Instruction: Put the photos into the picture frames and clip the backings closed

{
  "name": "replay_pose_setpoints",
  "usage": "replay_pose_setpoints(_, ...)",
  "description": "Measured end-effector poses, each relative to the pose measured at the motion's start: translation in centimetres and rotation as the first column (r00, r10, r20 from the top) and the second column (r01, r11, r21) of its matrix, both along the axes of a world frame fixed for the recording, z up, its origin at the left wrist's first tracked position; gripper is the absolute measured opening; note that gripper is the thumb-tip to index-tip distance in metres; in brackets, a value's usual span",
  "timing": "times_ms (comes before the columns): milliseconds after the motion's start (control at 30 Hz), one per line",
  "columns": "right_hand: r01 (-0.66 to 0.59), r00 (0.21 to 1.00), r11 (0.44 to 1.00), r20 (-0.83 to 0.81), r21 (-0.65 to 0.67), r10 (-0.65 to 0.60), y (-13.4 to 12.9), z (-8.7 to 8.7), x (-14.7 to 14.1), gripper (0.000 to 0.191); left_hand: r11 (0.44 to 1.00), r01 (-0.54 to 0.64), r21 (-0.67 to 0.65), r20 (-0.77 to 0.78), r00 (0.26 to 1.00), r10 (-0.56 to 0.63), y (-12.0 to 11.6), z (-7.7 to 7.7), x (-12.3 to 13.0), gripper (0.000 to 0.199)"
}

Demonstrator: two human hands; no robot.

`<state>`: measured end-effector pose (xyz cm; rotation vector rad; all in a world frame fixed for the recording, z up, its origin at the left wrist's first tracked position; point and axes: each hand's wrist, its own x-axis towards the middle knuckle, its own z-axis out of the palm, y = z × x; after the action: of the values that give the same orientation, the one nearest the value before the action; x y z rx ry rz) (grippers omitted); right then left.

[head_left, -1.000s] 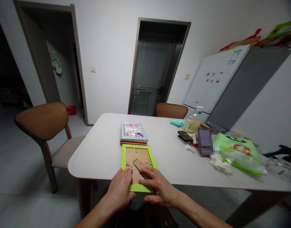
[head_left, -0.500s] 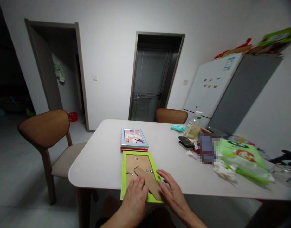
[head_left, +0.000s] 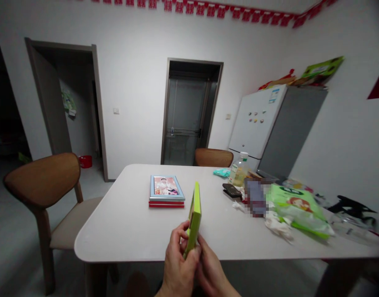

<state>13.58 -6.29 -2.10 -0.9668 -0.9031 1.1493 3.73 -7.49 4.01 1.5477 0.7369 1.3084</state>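
Standing between left grip (head_left: 180, 260), right grip (head_left: 212, 267) — green frame (head_left: 195, 215)

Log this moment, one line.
left hand: gripping green frame; right hand: against its right side; pose: edge-on to camera; blue frame: atop red stack

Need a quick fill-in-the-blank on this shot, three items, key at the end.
1. The held frame, gripped by the left hand with the right hand beside it, is coloured ____.
2. Beneath the blue frame, the stacked edges are coloured ____.
3. The bottle on the table has a ____ cap.

Missing words: green; red; white.
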Motion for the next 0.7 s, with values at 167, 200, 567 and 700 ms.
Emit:
replay_pose_setpoints(167, 0.306, 0.952, 0.946, 0.032, -0.11, -0.304, 0.6, 0.9, 6.5, 0.06, 0.98, 0.152, -0.13, 0.308, 0.945, -0.106, 2.7, 0.7, 1.4, 0.048)
replay_pose_setpoints(200, 0.363, 0.929, 0.917, 0.149, -0.166, -0.34, 1.0, 1.0, 8.7, 0.062, 0.975, 0.171, -0.141, 0.29, 0.949, -0.124, 3.5, 0.3, 1.7, 0.052)
replay_pose_setpoints(567, 0.49, 0.341, 0.871, 0.929, -0.043, -0.146, 5.1, 1.7, 20.2, 0.037, 0.991, 0.053, -0.126, -0.459, 0.882, -0.105, 6.6, -6.6, 7.1, 0.034)
replay_pose_setpoints(700, 0.484, 0.23, 0.875, 0.966, -0.01, -0.116, 5.6, 1.3, 20.5, 0.032, 0.998, 0.02, -0.059, -0.545, 0.837, -0.049, 7.1, -6.5, 7.4, 0.038)
